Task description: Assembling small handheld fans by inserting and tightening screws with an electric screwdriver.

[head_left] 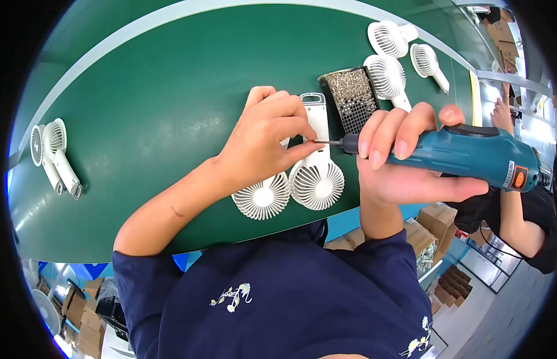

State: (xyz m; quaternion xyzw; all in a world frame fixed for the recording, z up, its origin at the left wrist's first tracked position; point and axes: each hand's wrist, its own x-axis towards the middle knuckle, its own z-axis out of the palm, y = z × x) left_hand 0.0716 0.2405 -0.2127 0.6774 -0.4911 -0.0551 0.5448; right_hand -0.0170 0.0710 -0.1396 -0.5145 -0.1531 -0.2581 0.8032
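My right hand (393, 173) is wrapped round a teal electric screwdriver (464, 154), held almost level with its thin bit pointing left. At the bit's tip, thumb and forefinger of my left hand (263, 134) are pinched together; what they hold there is too small to make out. Beneath the bit, a white handheld fan (317, 186) lies on the green table, its round grille towards me and its handle pointing away. Beside it on the left is a second white fan (262, 198), its handle mostly hidden by my left hand.
A black tray (353, 90) of small metal screws, partly a grid of holes, stands beyond my right hand. Several white fans (387, 75) lie at the far right, and two more (54, 140) at the far left. A co-worker's arm (521, 224) shows at the right.
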